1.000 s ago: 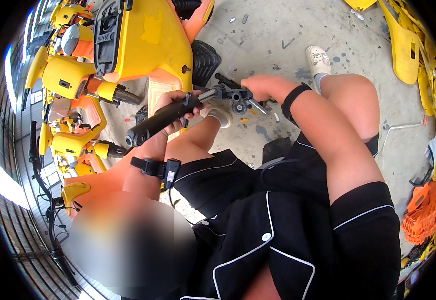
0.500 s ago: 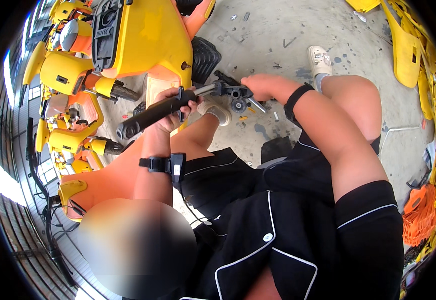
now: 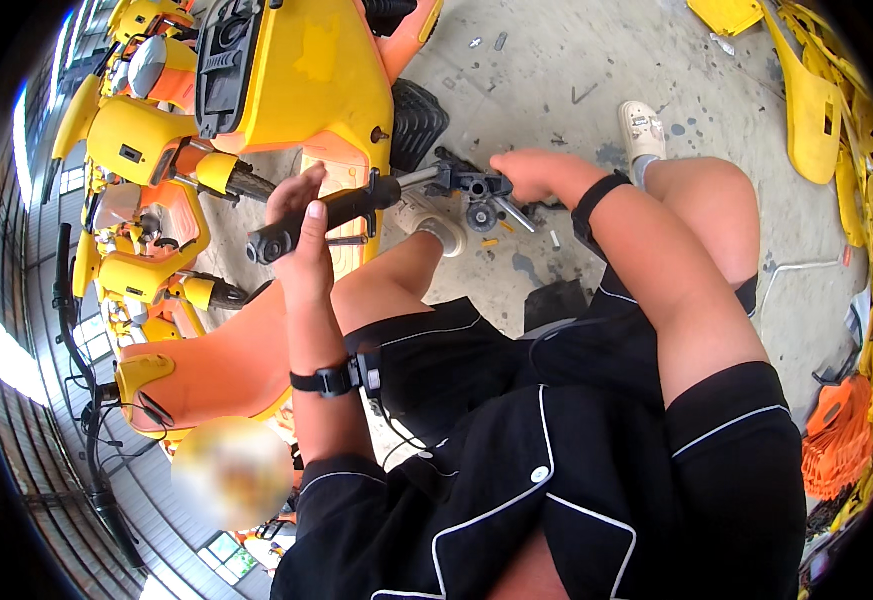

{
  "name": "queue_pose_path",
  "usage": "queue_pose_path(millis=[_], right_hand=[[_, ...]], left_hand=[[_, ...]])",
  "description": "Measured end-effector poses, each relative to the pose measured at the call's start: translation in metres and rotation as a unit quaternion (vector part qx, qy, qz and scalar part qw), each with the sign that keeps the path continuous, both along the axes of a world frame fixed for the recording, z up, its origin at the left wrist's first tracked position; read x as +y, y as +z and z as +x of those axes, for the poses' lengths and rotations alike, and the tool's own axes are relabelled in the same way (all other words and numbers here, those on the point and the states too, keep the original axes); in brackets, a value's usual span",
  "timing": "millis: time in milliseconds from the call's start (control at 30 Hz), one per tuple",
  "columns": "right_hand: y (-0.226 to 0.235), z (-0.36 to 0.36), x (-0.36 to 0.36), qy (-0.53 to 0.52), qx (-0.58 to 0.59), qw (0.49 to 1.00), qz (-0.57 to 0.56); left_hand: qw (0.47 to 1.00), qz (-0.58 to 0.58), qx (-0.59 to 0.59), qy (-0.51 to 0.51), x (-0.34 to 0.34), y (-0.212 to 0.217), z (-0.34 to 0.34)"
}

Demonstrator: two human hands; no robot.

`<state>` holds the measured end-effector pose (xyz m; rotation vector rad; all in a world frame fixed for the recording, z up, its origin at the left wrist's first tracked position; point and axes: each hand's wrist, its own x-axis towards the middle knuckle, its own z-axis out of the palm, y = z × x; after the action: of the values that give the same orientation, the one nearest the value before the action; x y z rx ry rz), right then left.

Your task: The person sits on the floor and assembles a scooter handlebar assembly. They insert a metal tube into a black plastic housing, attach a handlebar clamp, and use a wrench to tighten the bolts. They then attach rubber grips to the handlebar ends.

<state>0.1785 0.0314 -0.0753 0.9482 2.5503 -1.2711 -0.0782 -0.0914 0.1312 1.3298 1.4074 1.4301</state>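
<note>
Head view: the left hand [image 3: 304, 225], fingers loosely straightened, cradles a black cylinder [image 3: 348, 208] left of upper centre, probably stiff, fairly heavy, best gripped mid-barrel; the right hand's [image 3: 529, 176] hold beside the black bracket [image 3: 474, 186] is unclear.

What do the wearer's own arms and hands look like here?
The left hand and right hand are ungloved. Each forearm has a black strap near the wrist; the left strap shows a buckle, a small dark box and a thin black cable. The right sleeve is short, black, white-piped.
</note>
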Motion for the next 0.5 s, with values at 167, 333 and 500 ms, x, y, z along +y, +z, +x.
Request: queue_pose_path(millis=[167, 333, 500], right_hand=[[0.014, 0.002, -0.002, -0.016, -0.047, 0.998, -0.041], [0.014, 0.007, 0.0, -0.025, -0.031, 0.998, -0.039], [0.0, 0.006, 0.006, -0.028, -0.035, 0.998, -0.037]], left_hand=[[0.992, 0.082, -0.029, 0.096, 0.014, -0.014, 0.023], [0.972, 0.085, -0.04, 0.215, 0.021, -0.01, 0.05], [0.965, 0.091, -0.021, 0.246, 0.02, -0.008, 0.063]])
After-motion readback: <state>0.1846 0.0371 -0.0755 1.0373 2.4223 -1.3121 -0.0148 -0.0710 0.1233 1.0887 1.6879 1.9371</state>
